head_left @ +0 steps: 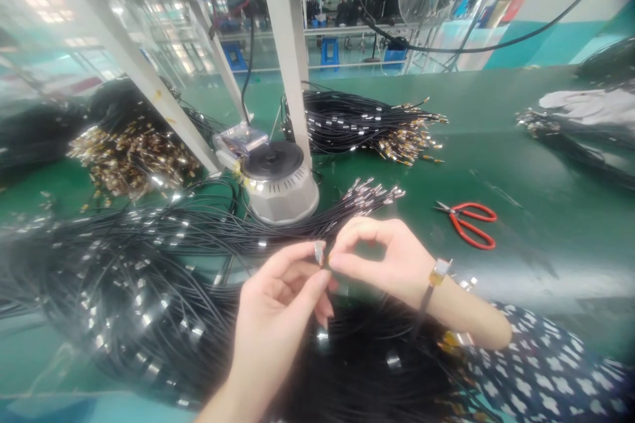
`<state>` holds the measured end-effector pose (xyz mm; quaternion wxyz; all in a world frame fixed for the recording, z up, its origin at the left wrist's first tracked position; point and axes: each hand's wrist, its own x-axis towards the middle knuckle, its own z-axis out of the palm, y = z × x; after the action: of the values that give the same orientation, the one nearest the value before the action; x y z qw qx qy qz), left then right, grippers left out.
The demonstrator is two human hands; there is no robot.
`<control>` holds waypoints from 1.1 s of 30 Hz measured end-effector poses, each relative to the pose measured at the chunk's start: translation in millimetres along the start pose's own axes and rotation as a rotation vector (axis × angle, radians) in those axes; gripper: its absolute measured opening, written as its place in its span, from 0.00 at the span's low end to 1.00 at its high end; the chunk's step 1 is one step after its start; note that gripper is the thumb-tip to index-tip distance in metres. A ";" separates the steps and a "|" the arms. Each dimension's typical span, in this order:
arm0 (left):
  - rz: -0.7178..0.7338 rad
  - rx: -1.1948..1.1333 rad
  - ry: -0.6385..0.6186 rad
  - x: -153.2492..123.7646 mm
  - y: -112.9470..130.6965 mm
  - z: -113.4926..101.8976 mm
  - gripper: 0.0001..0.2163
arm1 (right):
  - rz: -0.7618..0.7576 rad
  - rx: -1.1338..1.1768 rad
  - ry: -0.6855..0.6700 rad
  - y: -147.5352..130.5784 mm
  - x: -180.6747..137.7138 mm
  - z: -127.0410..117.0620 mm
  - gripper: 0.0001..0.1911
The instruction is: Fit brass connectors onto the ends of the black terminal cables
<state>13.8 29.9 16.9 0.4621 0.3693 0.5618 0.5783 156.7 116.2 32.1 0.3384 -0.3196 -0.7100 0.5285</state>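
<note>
Just above the pile of black cables [149, 317], my two hands meet at their fingertips. My left hand [282, 304] pinches a small silvery metal connector [318, 252] between thumb and index finger, its other fingers loosely curled. Thumb and index finger of my right hand [384, 251] are pressed together right beside it; a tiny orange-yellow bit shows there, too small to name. Across my right wrist lies a dark cable with a silvery end piece [440, 269]. Black cables with bright metal ends cover the area under both hands.
Red-handled snips [469, 221] lie on the green table [520, 178] to the right. A grey round device with a black top [280, 182] stands behind my hands, beside a white post [288, 46]. Cable bundles [367, 125] lie farther back, and a white glove [590, 106] sits far right.
</note>
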 end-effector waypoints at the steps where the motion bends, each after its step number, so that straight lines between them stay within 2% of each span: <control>1: 0.003 0.015 0.005 -0.7 1.5 0.3 0.13 | 0.006 0.011 -0.012 -0.4 0.3 0.4 0.05; 7: 0.006 0.052 0.042 -4.0 8.7 1.8 0.12 | 0.025 0.047 -0.038 -0.8 1.2 0.9 0.07; 25: -0.006 0.060 0.029 -4.8 10.7 3.7 0.11 | 0.048 0.075 0.002 0.0 2.1 4.6 0.07; 33: 0.031 0.014 0.007 -5.2 2.7 -0.6 0.09 | 0.069 0.050 0.012 -0.2 -1.1 7.9 0.06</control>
<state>14.5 24.9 19.9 0.4484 0.3791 0.5617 0.5828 150.9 111.0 30.5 0.3323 -0.3384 -0.6831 0.5554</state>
